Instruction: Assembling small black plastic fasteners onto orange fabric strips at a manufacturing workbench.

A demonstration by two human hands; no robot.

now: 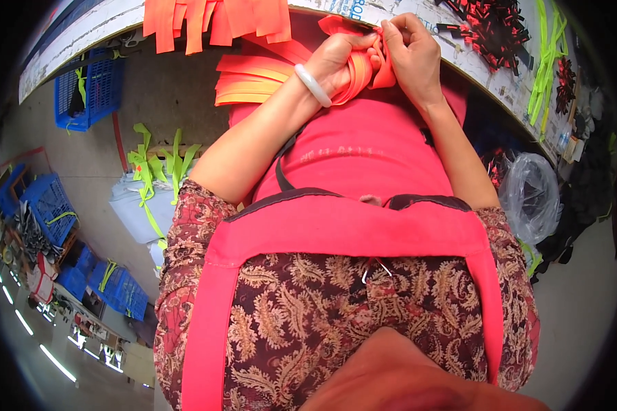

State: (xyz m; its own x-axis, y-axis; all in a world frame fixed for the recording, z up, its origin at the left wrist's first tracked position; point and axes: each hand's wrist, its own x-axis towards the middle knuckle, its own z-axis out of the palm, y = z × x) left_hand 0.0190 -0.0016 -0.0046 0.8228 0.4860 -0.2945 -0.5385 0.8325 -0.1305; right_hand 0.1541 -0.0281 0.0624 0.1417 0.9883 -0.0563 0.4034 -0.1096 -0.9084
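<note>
My left hand (339,61) is closed around a bundle of orange webbing straps (358,75), with a pale bangle (312,85) on its wrist. My right hand (411,55) pinches the top of the same orange straps with thumb and fingers. Both hands are held close together at the edge of the worktable (473,65), above my red apron (349,147). More orange straps lie folded in a stack (250,79) on my lap to the left of my hands, and others hang off the table edge (206,20).
Black and red buckle parts (490,27) and lime green straps (545,58) lie on the table to the right. A clear plastic bag (531,195) hangs at the right. Blue crates (89,89) and a grey bundle tied with lime straps (147,198) sit on the floor to the left.
</note>
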